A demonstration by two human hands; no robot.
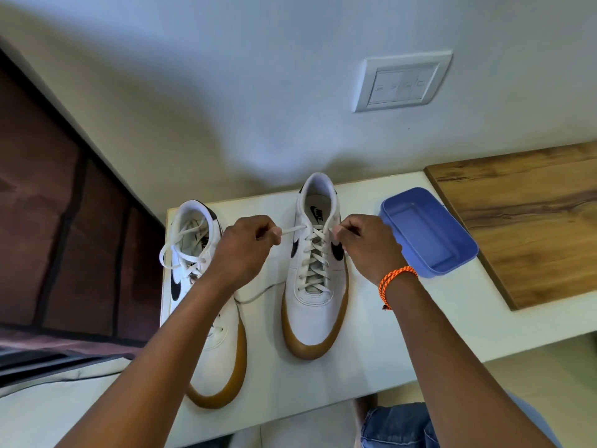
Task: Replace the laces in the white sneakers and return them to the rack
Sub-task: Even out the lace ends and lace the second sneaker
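On the white surface, nearest the person, the left sneaker lies loosely laced under the forearm. Beyond it, the left hand and right hand each hold a pinching grip on an end of the lace at the right sneaker. Uneven pulling could leave lopsided ends or drag the shoe. Farther right, the blue tub holds nothing.

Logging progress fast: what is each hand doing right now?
Left hand: pinches the white flat shoelace of the white gum-soled sneaker.
Right hand: pinches the same lace's other end.
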